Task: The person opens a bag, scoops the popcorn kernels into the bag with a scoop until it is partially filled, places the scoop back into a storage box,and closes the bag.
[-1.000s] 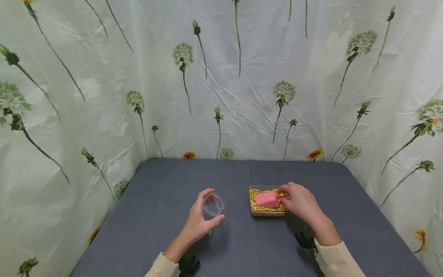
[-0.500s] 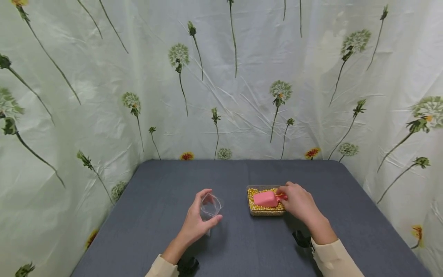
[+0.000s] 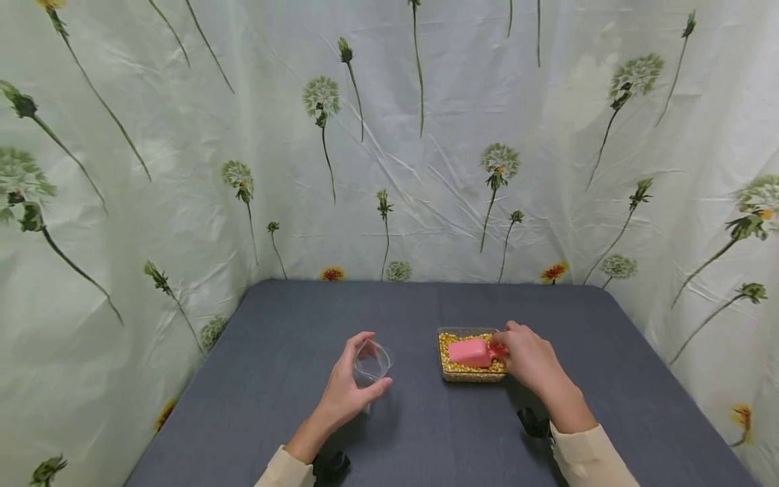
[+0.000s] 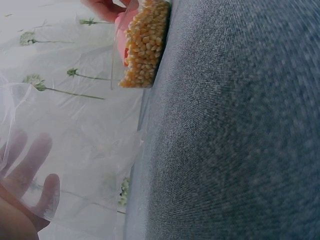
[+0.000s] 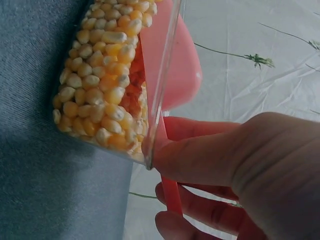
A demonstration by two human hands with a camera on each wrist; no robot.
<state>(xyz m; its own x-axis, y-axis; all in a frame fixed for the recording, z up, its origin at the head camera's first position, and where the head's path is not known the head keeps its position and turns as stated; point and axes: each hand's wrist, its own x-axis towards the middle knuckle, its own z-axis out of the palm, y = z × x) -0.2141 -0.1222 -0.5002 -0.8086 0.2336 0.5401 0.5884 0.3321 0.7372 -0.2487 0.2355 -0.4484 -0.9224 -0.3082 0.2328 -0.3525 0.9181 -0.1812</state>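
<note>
My left hand holds a clear plastic bag upright by its mouth, thumb on one side and fingers on the other, so the mouth stands rounded open. In the left wrist view the bag looks see-through, with some fingers showing behind it. My right hand pinches the handle of a pink scoop between thumb and fingers. The scoop's bowl lies face down over yellow corn kernels in a clear rectangular box. In the right wrist view the thumb is against the box's rim.
A dark grey cloth covers the table. Behind and at both sides hangs a pale curtain printed with dandelions. Black straps sit at both wrists, beside cream sleeves.
The right fingers have shifted slightly at the scoop's handle, and more of the handle shows. The left hand and the bag have barely moved. The head view swayed a little.
</note>
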